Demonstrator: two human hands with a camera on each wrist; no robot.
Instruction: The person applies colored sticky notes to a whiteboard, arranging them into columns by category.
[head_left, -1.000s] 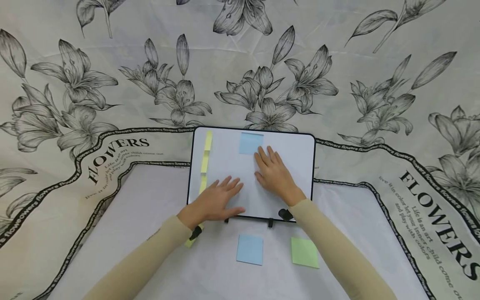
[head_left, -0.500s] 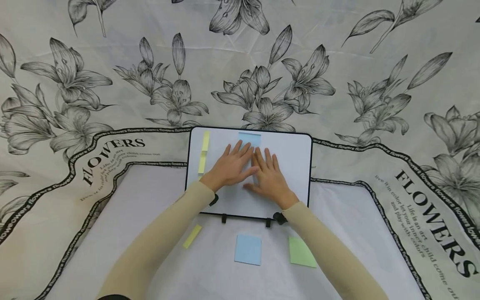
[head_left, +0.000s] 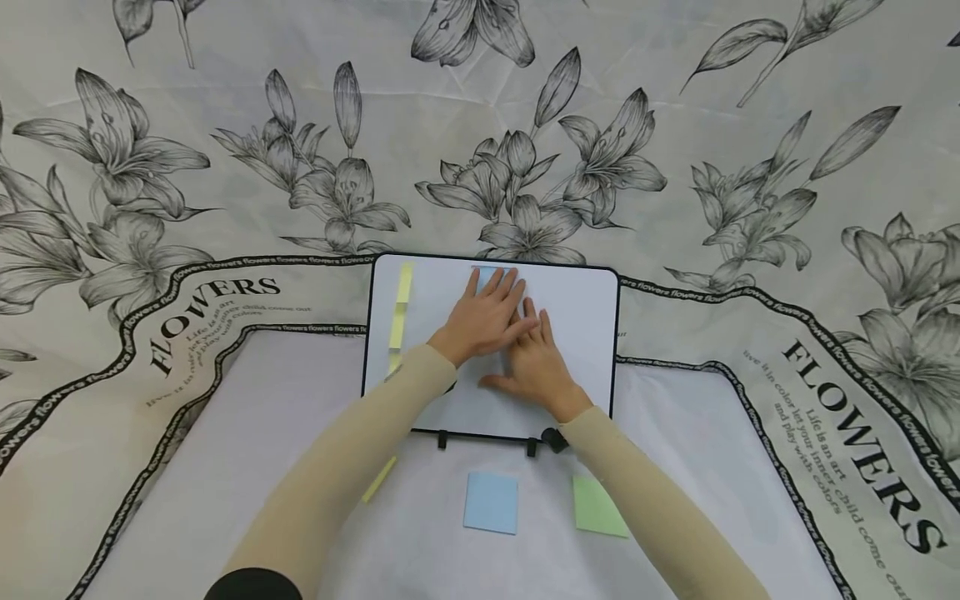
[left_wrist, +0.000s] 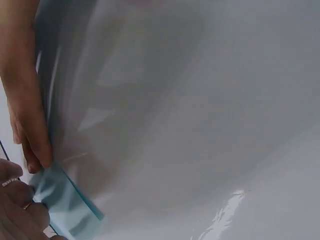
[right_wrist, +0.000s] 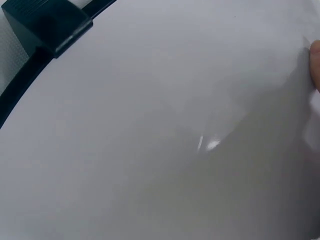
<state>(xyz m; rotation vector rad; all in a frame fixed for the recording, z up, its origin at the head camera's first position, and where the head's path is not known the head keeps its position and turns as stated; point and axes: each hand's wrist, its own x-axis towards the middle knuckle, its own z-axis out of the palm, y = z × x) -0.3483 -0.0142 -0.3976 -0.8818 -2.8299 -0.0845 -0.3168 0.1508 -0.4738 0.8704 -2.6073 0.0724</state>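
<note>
Both hands (head_left: 510, 337) lie flat over the blue note (head_left: 483, 273) on the whiteboard (head_left: 577, 300).

Blue note (left_wrist: 65, 200) (fingers (left_wrist: 30, 130) touching) on whiteboard (left_wrist: 200, 100)

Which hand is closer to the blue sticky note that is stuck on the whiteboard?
Left. The left hand lies with its fingers on the blue sticky note at the top of the whiteboard; the right hand rests lower on the board.
</note>
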